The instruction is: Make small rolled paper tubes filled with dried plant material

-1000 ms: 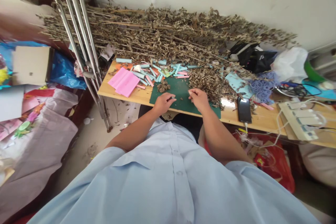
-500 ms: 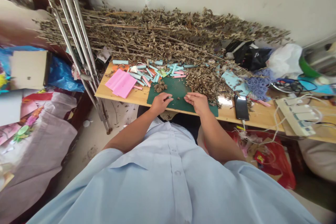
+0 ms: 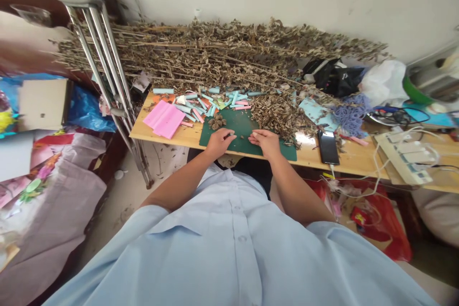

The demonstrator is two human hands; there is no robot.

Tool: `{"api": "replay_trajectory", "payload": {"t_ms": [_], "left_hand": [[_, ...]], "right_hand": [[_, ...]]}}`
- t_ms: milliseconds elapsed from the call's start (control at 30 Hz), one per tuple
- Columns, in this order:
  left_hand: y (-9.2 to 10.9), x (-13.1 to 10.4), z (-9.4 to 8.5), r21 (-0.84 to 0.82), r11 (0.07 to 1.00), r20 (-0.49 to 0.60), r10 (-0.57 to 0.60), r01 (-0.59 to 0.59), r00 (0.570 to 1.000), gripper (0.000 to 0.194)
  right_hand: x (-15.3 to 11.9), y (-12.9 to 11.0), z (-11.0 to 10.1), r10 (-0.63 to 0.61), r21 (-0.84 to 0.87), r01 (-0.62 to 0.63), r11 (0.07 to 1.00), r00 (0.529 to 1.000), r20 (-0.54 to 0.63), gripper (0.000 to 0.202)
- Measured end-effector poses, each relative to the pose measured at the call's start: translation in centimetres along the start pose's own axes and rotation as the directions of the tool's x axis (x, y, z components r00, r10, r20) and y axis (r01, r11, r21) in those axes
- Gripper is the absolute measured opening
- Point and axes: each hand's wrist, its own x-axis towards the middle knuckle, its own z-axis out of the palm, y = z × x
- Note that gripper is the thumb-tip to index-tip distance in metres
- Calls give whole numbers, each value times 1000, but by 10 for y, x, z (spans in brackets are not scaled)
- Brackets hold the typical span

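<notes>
My left hand is over the left half of a green cutting mat, thumb and fingertips pressed together. Whatever is in that pinch is too small to name. Facing it, my right hand also has its fingers closed at the tips, and I cannot make out what they hold. A small gap separates the two hands. Just beyond my left hand lies a small clump of dried leaves. Behind my right hand spreads a larger heap of crumbled dried leaves. Small leaf crumbs dot the mat between the hands.
Long dried leafy stalks line the wall. Pink paper sheets and blue and pink paper rolls sit on the wooden table. A phone and power strip are right; metal crutches lean left.
My right hand has shifted slightly left, closer to my left hand. The left hand keeps almost the same place and its pinch. The camera view has tilted a little.
</notes>
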Motion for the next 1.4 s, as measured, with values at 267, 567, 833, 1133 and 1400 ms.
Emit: {"api": "replay_trajectory", "payload": {"t_ms": [267,567,833,1133,1400], "left_hand": [[-4,5,8,8,998,-10,55,-55,998,13],[-8,2,8,-26,997,5,71,-71,997,14],[-9,1,10,-11,996,21,90,-90,996,13],[-8,0,9,-16,996,33,94,-93,995,15],[-10,0,9,-6,995,34,105,-104,994,16]], "right_hand": [[-3,-1,1,-11,-38,11,999,1000,3,17],[-4,0,-1,-13,-1,13,1000,1000,-6,21],[-4,3,-2,-39,26,39,999,999,-17,22],[-3,7,-2,-48,-36,47,998,998,-29,25],[-2,11,-4,-72,-46,70,996,997,-37,32]]}}
